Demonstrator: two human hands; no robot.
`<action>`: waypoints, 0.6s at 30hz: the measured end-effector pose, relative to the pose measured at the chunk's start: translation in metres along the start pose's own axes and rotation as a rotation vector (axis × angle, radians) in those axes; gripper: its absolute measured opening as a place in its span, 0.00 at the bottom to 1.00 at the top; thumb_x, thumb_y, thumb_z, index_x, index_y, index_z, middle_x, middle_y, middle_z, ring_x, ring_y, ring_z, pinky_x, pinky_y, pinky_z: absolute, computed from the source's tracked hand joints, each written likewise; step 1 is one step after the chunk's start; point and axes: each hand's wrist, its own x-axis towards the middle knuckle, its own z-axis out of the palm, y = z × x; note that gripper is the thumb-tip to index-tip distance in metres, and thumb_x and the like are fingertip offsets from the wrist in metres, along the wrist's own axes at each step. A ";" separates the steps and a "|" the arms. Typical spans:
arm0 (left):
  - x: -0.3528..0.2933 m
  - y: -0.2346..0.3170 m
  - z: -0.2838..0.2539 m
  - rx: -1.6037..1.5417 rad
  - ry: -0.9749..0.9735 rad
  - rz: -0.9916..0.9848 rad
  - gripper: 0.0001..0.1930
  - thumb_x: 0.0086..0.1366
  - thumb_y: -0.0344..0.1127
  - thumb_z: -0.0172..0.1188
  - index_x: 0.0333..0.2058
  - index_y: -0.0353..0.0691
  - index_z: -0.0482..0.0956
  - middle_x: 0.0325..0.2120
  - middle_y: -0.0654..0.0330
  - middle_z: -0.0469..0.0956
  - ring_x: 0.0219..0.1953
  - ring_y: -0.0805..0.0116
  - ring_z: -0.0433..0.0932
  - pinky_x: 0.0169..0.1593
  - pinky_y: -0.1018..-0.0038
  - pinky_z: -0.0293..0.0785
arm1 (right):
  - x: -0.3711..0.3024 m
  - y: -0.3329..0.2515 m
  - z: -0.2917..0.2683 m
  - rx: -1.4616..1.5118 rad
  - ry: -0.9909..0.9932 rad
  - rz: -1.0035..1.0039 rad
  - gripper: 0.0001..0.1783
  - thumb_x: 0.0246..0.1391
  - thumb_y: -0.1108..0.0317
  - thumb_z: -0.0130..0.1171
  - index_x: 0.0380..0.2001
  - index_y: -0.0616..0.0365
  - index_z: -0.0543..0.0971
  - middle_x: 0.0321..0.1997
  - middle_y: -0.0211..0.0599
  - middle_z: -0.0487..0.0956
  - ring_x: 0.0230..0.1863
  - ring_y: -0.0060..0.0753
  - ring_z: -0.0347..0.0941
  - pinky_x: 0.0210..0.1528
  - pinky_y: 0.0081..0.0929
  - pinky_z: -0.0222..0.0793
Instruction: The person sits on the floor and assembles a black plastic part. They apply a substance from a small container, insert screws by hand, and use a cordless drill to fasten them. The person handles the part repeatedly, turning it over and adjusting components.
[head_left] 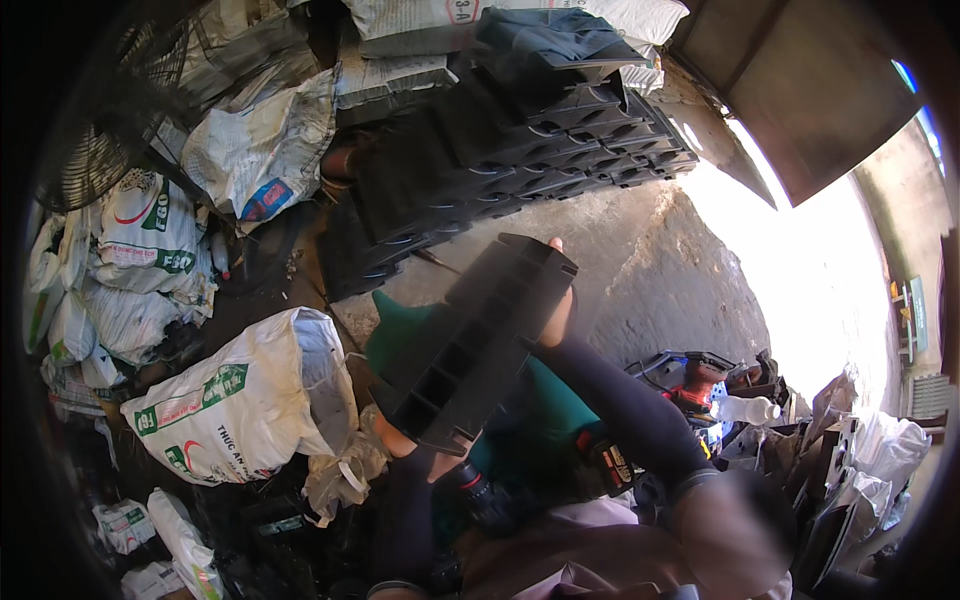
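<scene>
A long black tray-like part (pixel 470 350) with a row of rectangular openings lies slantwise between my two hands, above my lap. My left hand (pixel 398 438) grips its near left end, thumb over the edge. At the far right end, my right hand (pixel 557 318) is closed around the side, most of its fingers hidden behind the part. Below it, on green cloth over my legs, rests a black cordless drill (pixel 483 495) with a red ring. Its battery end (pixel 605 462) shows near my right forearm.
Similar black parts stand in a long stack (pixel 450 170) ahead, with a dark blue cloth (pixel 555 38) on top. An open white sack (pixel 250 400) lies at the left, and a fan (pixel 100 150) stands behind it. A red power tool (pixel 700 378) sits among clutter at the right.
</scene>
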 end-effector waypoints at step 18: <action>0.027 -0.026 0.016 -1.018 0.379 -0.901 0.15 0.58 0.32 0.62 0.44 0.36 0.76 0.39 0.59 0.79 0.38 0.68 0.78 0.44 0.73 0.75 | -0.030 -0.028 0.041 -1.530 0.304 -0.044 0.25 0.62 0.50 0.48 0.41 0.66 0.76 0.36 0.45 0.78 0.35 0.39 0.74 0.41 0.34 0.70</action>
